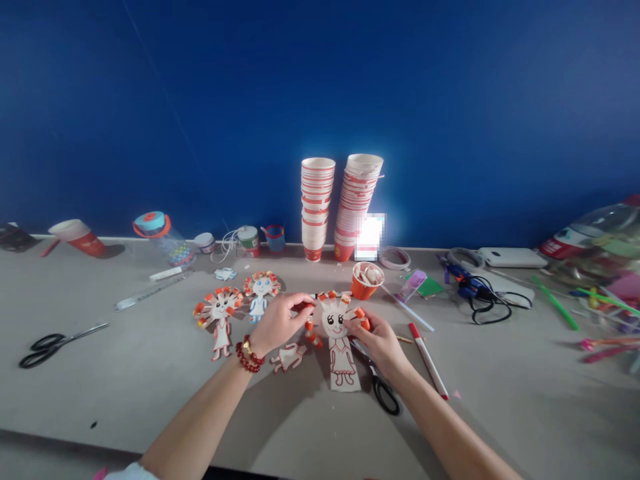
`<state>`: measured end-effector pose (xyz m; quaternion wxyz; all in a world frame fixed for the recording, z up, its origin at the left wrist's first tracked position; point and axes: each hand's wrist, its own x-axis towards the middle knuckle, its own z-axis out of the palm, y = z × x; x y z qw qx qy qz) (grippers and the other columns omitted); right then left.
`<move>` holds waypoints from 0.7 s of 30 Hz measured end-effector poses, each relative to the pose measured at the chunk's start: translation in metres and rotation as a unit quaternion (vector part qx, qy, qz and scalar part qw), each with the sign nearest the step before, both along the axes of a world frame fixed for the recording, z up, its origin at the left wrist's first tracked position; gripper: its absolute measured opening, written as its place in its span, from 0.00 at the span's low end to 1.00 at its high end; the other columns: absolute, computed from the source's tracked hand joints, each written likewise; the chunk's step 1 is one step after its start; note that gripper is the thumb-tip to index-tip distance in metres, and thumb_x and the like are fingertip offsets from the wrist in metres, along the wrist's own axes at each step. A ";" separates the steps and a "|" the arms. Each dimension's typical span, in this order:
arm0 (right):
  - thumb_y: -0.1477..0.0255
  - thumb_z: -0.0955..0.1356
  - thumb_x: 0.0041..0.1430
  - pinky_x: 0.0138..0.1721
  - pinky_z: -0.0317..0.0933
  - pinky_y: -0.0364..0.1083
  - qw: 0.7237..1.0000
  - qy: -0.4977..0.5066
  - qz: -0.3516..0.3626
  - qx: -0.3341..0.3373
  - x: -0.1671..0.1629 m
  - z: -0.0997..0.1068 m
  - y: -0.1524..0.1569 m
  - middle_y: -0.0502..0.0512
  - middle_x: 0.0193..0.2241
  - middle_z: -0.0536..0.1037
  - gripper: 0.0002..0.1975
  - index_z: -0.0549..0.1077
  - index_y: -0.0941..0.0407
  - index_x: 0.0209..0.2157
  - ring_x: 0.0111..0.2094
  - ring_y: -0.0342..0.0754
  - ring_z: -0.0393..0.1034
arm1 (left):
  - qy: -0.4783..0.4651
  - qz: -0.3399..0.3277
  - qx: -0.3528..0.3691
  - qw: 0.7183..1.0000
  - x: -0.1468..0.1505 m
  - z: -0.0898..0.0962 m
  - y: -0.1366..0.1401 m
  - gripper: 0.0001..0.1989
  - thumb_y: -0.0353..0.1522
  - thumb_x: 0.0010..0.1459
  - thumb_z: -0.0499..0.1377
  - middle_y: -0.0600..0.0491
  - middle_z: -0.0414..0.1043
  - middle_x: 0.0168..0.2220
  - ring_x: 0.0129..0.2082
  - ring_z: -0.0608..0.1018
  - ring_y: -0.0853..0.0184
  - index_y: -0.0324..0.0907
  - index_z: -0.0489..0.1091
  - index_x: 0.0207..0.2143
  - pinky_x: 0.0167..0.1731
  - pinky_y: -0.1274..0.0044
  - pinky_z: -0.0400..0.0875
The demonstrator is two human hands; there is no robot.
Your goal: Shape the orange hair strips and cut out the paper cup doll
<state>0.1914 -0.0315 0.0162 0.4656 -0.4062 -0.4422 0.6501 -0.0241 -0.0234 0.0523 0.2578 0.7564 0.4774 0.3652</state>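
A paper doll [342, 357] with a drawn face, a red-outlined dress and curled orange-and-white strips for hair is between my hands. My right hand [377, 340] is closed on the right edge of its head. At the head's left side my left hand [287, 320] has its fingers bent together on the hair strips. Scissors [385, 395] with black handles lie partly beneath my right hand. A cut-out paper body [289, 357] lies below my left hand. Further left are two finished-looking dolls, one in red [221, 333] and one in blue [259, 307].
Two tall stacks of paper cups [317, 207] stand against the blue wall, with a cup of paper scraps [366, 288] before them. A red marker [429, 363] lies at right, near a blue glue gun [467, 287]. More scissors [60, 343] and a ruler [150, 292] lie left.
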 end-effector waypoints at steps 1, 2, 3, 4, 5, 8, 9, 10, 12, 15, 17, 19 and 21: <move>0.64 0.74 0.48 0.30 0.61 0.43 1.000 -0.007 0.001 0.001 0.000 -0.001 0.000 0.49 0.24 0.74 0.13 0.71 0.57 0.30 0.26 0.45 0.67 | 0.027 0.003 0.019 0.999 0.000 0.001 0.000 0.09 0.28 0.58 0.54 0.53 0.77 0.33 0.32 0.77 0.69 0.42 0.73 0.37 0.34 0.79 0.69; 0.64 0.73 0.48 0.30 0.61 0.43 1.000 -0.015 0.002 0.002 0.000 -0.002 0.000 0.49 0.24 0.74 0.13 0.71 0.57 0.30 0.27 0.46 0.67 | 0.055 0.007 0.038 0.998 0.000 0.002 -0.001 0.09 0.27 0.58 0.53 0.53 0.76 0.34 0.32 0.77 0.69 0.42 0.72 0.37 0.35 0.78 0.69; 0.63 0.73 0.48 0.30 0.61 0.43 1.000 -0.024 0.003 0.003 -0.001 -0.003 0.000 0.49 0.24 0.74 0.13 0.71 0.57 0.30 0.27 0.46 0.67 | 0.080 0.010 0.056 0.995 0.001 0.002 -0.001 0.09 0.27 0.58 0.53 0.52 0.76 0.34 0.32 0.76 0.68 0.42 0.72 0.37 0.35 0.77 0.69; 0.63 0.73 0.48 0.30 0.61 0.43 0.999 -0.033 0.003 0.005 -0.001 -0.003 0.000 0.49 0.24 0.74 0.13 0.71 0.57 0.30 0.27 0.46 0.67 | 0.102 0.012 0.072 0.992 0.001 0.003 -0.002 0.09 0.27 0.58 0.53 0.52 0.75 0.35 0.33 0.76 0.67 0.42 0.72 0.38 0.36 0.76 0.68; 0.63 0.73 0.48 0.30 0.61 0.43 0.999 -0.040 0.002 0.008 -0.001 -0.004 0.001 0.49 0.24 0.74 0.14 0.71 0.57 0.30 0.27 0.46 0.67 | 0.121 0.014 0.087 0.989 0.001 0.003 -0.002 0.10 0.27 0.58 0.53 0.51 0.75 0.35 0.34 0.76 0.67 0.42 0.72 0.38 0.36 0.76 0.68; 0.62 0.73 0.47 0.30 0.61 0.43 0.999 -0.052 -0.005 0.010 0.000 -0.007 0.002 0.49 0.23 0.73 0.14 0.71 0.57 0.29 0.27 0.46 0.67 | 0.165 0.012 0.120 0.979 0.003 0.001 -0.003 0.11 0.25 0.58 0.52 0.50 0.74 0.34 0.36 0.75 0.65 0.42 0.72 0.39 0.39 0.73 0.68; 0.61 0.73 0.46 0.30 0.61 0.43 0.999 -0.054 -0.006 0.010 0.000 -0.007 0.002 0.48 0.23 0.73 0.15 0.72 0.57 0.30 0.27 0.46 0.67 | 0.174 0.010 0.126 0.977 0.003 0.000 -0.003 0.11 0.25 0.58 0.51 0.49 0.74 0.34 0.36 0.74 0.65 0.42 0.72 0.39 0.39 0.73 0.68; 0.61 0.74 0.46 0.30 0.61 0.43 0.999 -0.054 -0.004 0.010 0.000 -0.007 0.002 0.48 0.22 0.73 0.15 0.72 0.57 0.30 0.27 0.47 0.68 | 0.179 0.008 0.128 0.975 0.004 0.000 -0.003 0.12 0.24 0.59 0.51 0.49 0.73 0.35 0.37 0.74 0.64 0.42 0.72 0.39 0.39 0.72 0.68; 0.61 0.74 0.46 0.30 0.62 0.43 0.999 -0.047 -0.001 0.010 0.000 -0.006 0.002 0.49 0.23 0.74 0.15 0.72 0.57 0.30 0.27 0.47 0.68 | 0.162 0.011 0.124 0.979 0.003 0.000 -0.004 0.12 0.25 0.59 0.51 0.48 0.73 0.36 0.38 0.74 0.63 0.42 0.72 0.40 0.40 0.71 0.68; 0.62 0.73 0.47 0.34 0.64 0.45 1.000 -0.023 -0.003 0.009 0.000 -0.002 0.001 0.50 0.27 0.76 0.14 0.73 0.56 0.32 0.30 0.48 0.70 | 0.032 0.022 0.053 0.998 0.003 0.003 -0.005 0.14 0.30 0.60 0.53 0.49 0.74 0.39 0.39 0.74 0.64 0.44 0.69 0.48 0.42 0.71 0.68; 0.63 0.73 0.48 0.35 0.64 0.45 1.000 -0.010 -0.004 0.007 0.001 -0.001 0.001 0.50 0.28 0.76 0.13 0.73 0.56 0.33 0.30 0.48 0.70 | -0.096 0.024 -0.042 0.994 0.003 0.005 -0.006 0.17 0.35 0.60 0.54 0.49 0.73 0.41 0.39 0.75 0.65 0.45 0.65 0.52 0.40 0.74 0.69; 0.64 0.73 0.48 0.35 0.64 0.45 1.000 -0.005 -0.003 0.007 0.001 -0.001 0.000 0.49 0.27 0.76 0.12 0.73 0.55 0.32 0.28 0.47 0.70 | -0.199 0.019 -0.136 0.970 0.004 0.005 -0.007 0.18 0.40 0.60 0.52 0.49 0.72 0.43 0.40 0.75 0.65 0.45 0.66 0.51 0.40 0.75 0.70; 0.64 0.73 0.48 0.34 0.64 0.44 1.000 -0.001 -0.004 0.008 0.001 -0.001 0.000 0.49 0.26 0.76 0.12 0.73 0.55 0.32 0.28 0.47 0.70 | -0.271 0.015 -0.207 0.940 0.008 0.000 -0.008 0.19 0.43 0.60 0.52 0.49 0.72 0.43 0.41 0.74 0.64 0.44 0.68 0.49 0.41 0.75 0.69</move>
